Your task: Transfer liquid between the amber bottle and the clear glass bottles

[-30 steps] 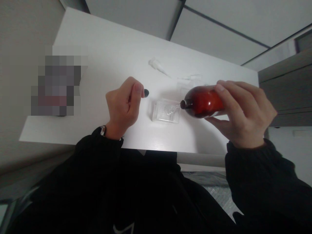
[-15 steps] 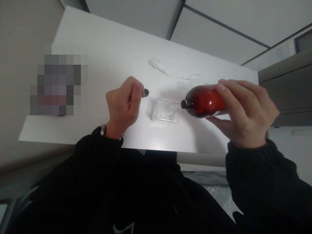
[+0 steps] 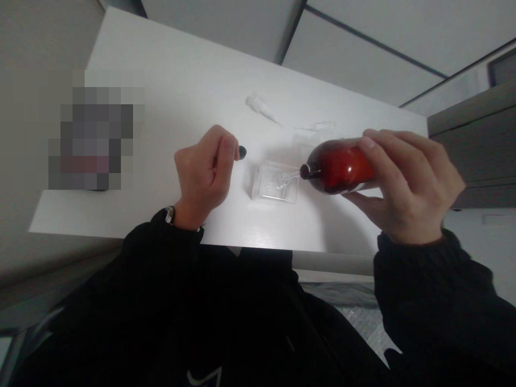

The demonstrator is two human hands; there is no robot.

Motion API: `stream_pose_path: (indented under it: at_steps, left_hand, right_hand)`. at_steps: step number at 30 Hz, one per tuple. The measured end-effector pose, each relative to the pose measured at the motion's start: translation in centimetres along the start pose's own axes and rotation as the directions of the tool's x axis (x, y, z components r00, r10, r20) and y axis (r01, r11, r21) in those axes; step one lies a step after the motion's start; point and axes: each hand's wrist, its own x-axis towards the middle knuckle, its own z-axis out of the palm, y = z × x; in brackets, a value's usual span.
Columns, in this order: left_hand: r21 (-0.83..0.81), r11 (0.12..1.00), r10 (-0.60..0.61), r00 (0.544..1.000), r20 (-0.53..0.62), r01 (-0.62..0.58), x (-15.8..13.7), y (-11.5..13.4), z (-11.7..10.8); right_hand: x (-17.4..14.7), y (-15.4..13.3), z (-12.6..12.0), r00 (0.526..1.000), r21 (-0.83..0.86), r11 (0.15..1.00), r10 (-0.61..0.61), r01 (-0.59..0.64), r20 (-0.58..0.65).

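Note:
My right hand [image 3: 411, 183] is wrapped round a reddish-brown bottle [image 3: 342, 166], tilted on its side with its uncapped black neck pointing left. Clear liquid [image 3: 293, 174] runs from the mouth into a transparent rectangular container [image 3: 276, 185] on the table. The neck stays just off the container's right rim. To the left, my left hand [image 3: 207, 166] is closed in a fist above the table. A small black cap [image 3: 242, 152] pokes out beside its thumb; the rest of it is hidden by the fingers.
On the white table [image 3: 169, 86], a clear pipette-like piece [image 3: 262, 107] lies beyond the container. Another clear slender piece [image 3: 316, 127] and a second clear container [image 3: 308, 149] lie behind the bottle. A blurred-out object [image 3: 91, 140] stands at the left edge.
Liquid keeps flowing from the bottle into the container. The right hand and bottle have shifted very slightly right; the left hand is practically still.

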Motion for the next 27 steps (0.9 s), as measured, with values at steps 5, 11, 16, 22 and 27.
stream_pose_path:
  at_steps: [5,11,16,22,27]
  left_hand:
    - [0.021,0.999,0.034,0.999,-0.013,-0.034,0.11,0.17,-0.07]
    - [0.052,0.992,0.113,0.993,-0.037,-0.111,0.33,0.40,-0.03]
    - [0.063,0.998,0.010,1.000,0.013,-0.011,0.19,0.39,-0.01]
    - [0.003,0.997,0.083,0.996,-0.025,-0.083,0.27,0.37,-0.02]
    - [0.000,0.992,0.125,0.991,-0.041,-0.125,0.32,0.30,0.02]
  right_hand:
    - [0.01,0.05,0.06,1.000,-0.010,1.000,-0.012,0.012,-0.006]
    - [-0.17,0.19,-0.02,1.000,-0.011,1.000,-0.010,0.010,0.007]
    - [-0.23,0.21,0.03,1.000,-0.005,1.000,-0.008,0.009,0.018]
    - [-0.22,0.26,0.07,1.000,0.004,1.000,-0.005,0.005,0.021]
    - [-0.18,0.22,0.04,1.000,0.012,1.000,0.002,-0.002,0.013]
